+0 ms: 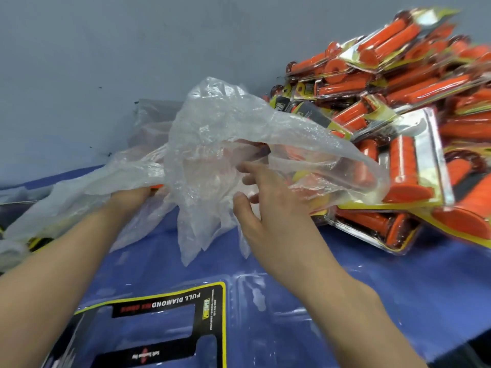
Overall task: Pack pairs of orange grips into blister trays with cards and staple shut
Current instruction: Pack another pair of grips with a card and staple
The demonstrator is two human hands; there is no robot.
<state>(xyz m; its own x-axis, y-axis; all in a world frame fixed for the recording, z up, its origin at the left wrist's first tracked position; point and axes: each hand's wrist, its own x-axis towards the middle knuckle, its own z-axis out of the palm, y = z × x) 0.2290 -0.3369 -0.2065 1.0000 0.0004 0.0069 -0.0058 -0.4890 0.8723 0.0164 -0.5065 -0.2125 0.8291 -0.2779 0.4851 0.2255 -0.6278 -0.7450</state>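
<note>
A crumpled clear plastic bag (212, 144) is lifted over the blue table. My left hand (131, 196) reaches into it from the left. Its fingers are hidden by the plastic, and a bit of an orange grip (157, 186) shows at them. My right hand (268, 203) is at the bag's mouth with fingers spread and fairly straight, touching the plastic. Faint orange shapes show through the bag. An open clear blister tray (255, 296) lies at the near edge, with a black and yellow card (210, 306) in its left half.
A big heap of packed blister packs with orange grips (398, 123) fills the right side of the table. More loose clear plastic (32, 224) lies at the left. A grey wall (106, 49) stands close behind. The table's edge drops off at the bottom right.
</note>
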